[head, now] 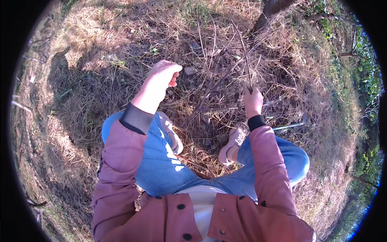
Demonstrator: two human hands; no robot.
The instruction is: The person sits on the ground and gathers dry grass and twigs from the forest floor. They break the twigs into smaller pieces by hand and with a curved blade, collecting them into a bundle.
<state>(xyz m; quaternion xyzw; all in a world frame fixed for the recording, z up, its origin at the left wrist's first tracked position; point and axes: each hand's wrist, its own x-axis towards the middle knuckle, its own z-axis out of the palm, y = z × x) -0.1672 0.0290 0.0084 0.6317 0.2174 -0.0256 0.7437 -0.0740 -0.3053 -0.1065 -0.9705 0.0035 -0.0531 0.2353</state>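
My right hand [254,99] is closed around the lower end of a thin, dry branch [244,51], which points up and away toward the tree trunk. On the left, my left hand [164,74] hangs above the grass with its fingers curled; whether something thin is between them cannot be made out. Between and beyond my hands lies a forked bare branch [211,89] among other twigs on dry grass. One thin stick [223,108] runs sideways toward my right wrist.
A tree trunk [267,15] stands at the top right. By my right knee lies a thin tool or rod with a pale blue-green shaft [288,126]. Small stones [190,71] show in the grass, and leafy shrubs [367,72] line the right edge.
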